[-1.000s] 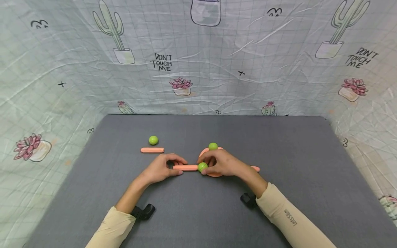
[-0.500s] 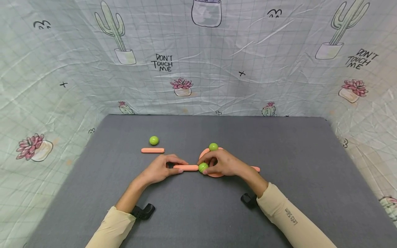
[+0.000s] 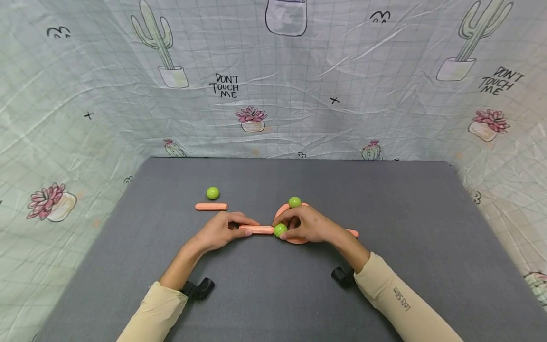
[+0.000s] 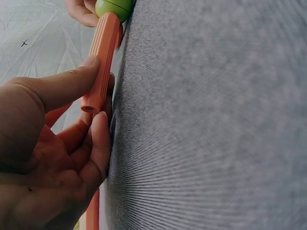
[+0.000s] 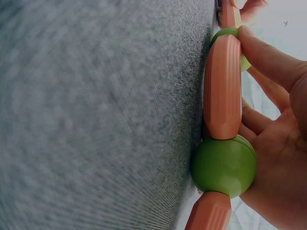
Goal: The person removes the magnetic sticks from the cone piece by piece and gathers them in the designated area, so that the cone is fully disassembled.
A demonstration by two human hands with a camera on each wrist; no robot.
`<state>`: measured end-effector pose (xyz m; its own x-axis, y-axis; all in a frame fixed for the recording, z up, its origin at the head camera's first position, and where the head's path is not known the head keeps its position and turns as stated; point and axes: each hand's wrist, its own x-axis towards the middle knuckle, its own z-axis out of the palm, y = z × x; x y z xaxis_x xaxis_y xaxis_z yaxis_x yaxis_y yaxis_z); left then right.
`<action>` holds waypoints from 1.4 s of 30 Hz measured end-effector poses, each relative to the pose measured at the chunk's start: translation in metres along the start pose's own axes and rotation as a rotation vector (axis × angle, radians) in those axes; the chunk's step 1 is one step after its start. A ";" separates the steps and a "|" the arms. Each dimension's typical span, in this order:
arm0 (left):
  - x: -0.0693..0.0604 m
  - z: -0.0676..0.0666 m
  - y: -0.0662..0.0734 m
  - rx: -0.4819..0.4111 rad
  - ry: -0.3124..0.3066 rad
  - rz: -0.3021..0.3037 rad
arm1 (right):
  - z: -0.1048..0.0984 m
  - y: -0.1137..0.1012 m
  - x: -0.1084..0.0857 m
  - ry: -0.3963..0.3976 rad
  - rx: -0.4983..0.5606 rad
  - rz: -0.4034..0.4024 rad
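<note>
My left hand (image 3: 220,231) pinches the near end of a ribbed orange rod (image 3: 262,230) between thumb and fingers. The rod's other end meets a green ball (image 3: 280,231), which my right hand (image 3: 311,224) grips between thumb and fingertips. Curved orange pieces (image 3: 296,241) form a ring partly hidden under the right hand, with another green ball (image 3: 295,202) at its far side. In the right wrist view, a ribbed curved orange piece (image 5: 222,86) joins the pinched ball to a further green ball (image 5: 224,167), which has an orange rod (image 5: 208,213) below it.
A loose green ball (image 3: 212,193) and a loose orange rod (image 3: 211,207) lie beyond the left hand on the grey table (image 3: 273,294). An orange rod end (image 3: 353,233) shows past the right wrist. A patterned cloth (image 3: 290,71) hangs behind and along both sides.
</note>
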<state>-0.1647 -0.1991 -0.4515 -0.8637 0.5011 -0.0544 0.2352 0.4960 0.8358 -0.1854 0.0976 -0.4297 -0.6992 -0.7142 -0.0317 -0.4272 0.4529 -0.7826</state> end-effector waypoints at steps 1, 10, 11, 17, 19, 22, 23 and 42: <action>0.000 -0.001 0.001 0.002 -0.002 -0.002 | 0.000 0.000 0.000 0.000 0.002 0.001; -0.002 -0.010 -0.008 -0.009 0.007 -0.018 | -0.001 0.001 -0.001 0.001 0.009 0.017; -0.002 -0.011 -0.009 -0.012 0.011 -0.020 | -0.002 0.001 -0.002 0.002 0.007 0.021; -0.003 -0.012 -0.009 -0.003 0.015 -0.027 | -0.001 0.000 -0.003 0.006 0.014 0.020; -0.003 -0.012 -0.010 -0.016 0.015 -0.036 | -0.001 0.000 -0.003 0.008 0.014 0.019; -0.005 -0.015 -0.014 -0.059 0.027 -0.068 | -0.002 -0.001 -0.003 0.010 0.013 0.022; -0.005 -0.016 -0.015 -0.066 0.031 -0.078 | -0.002 0.000 -0.002 0.010 0.016 0.021; -0.025 -0.050 -0.028 -0.094 0.125 -0.100 | -0.001 -0.002 -0.002 0.021 0.031 0.062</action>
<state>-0.1717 -0.2605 -0.4463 -0.9307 0.3576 -0.0767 0.1076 0.4681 0.8771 -0.1836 0.0987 -0.4280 -0.7357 -0.6739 -0.0678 -0.3653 0.4790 -0.7982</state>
